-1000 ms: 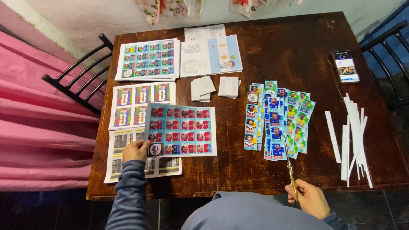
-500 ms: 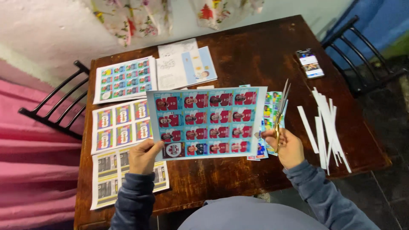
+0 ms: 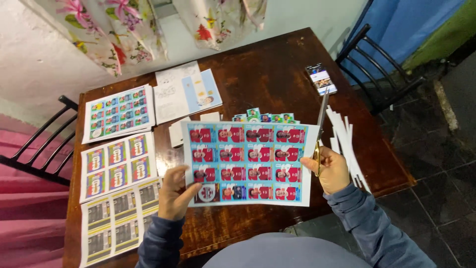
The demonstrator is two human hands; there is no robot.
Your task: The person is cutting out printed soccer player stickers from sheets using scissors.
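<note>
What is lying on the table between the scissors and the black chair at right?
Head view: white paper strips on the wooden table.

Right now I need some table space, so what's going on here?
A person is at a wooden table, holding a printed sheet of red and blue cards up by its lower left corner with the left hand. The right hand holds scissors at the sheet's right edge. More sheets, cut cards, paper strips and a phone lie around.
</note>
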